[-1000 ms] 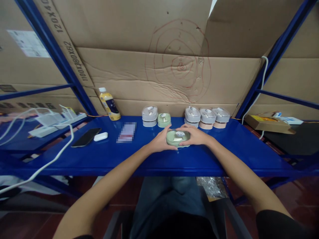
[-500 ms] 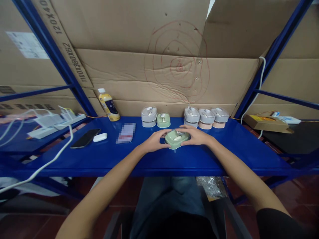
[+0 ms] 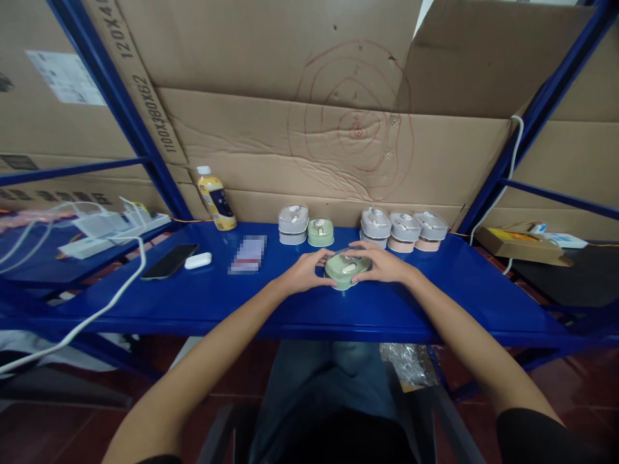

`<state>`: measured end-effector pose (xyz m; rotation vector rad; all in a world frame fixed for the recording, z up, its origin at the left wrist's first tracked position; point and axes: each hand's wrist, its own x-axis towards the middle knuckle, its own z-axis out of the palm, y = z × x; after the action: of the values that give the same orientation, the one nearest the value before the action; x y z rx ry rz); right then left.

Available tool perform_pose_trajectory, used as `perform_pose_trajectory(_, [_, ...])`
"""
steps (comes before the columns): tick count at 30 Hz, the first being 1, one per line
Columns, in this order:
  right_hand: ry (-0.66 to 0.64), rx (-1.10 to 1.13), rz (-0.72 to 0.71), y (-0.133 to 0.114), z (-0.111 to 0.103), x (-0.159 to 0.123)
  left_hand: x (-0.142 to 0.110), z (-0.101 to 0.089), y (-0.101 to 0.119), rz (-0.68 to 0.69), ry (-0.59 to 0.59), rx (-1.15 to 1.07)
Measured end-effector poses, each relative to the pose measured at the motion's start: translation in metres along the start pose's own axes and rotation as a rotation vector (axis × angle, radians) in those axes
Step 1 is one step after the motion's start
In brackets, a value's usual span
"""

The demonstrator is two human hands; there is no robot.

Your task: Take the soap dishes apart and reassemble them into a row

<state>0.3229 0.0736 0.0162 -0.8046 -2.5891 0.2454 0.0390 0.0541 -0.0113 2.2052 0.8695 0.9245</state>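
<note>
A small green box with a clear lid (image 3: 346,269) rests on the blue shelf (image 3: 309,303), held from both sides. My left hand (image 3: 304,272) grips its left side with curled fingers. My right hand (image 3: 380,265) wraps its right side and top edge. Behind it stand a grey box (image 3: 293,223) and a green box (image 3: 320,232). Further right, three more lidded boxes (image 3: 402,230) line the cardboard wall.
A yellow bottle (image 3: 215,200) stands at the back left. A black phone (image 3: 169,261), a white earbud case (image 3: 198,260) and a blurred card (image 3: 247,254) lie on the shelf's left half. Power strips and white cables (image 3: 101,227) fill the far left. A flat carton (image 3: 517,241) lies far right.
The green box has tilted slightly between my hands and stays in the same spot. The view has shifted a little to the left.
</note>
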Motion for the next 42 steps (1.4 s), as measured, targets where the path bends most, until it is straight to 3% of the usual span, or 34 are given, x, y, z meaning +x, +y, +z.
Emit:
perform_pose_trajectory(25, [-0.003,-0.038,-0.006,-0.009,-0.009,-0.001,0.001,0.002,0.000,0.022,-0.001,0.033])
perform_pose_trajectory(34, [0.039,0.072,0.057,0.008,-0.002,-0.002,0.001,0.003,0.003,0.026,-0.001,0.067])
perform_pose_trajectory(42, [0.024,0.197,0.007,0.015,0.001,-0.001,0.001,0.004,0.002,0.028,-0.018,0.005])
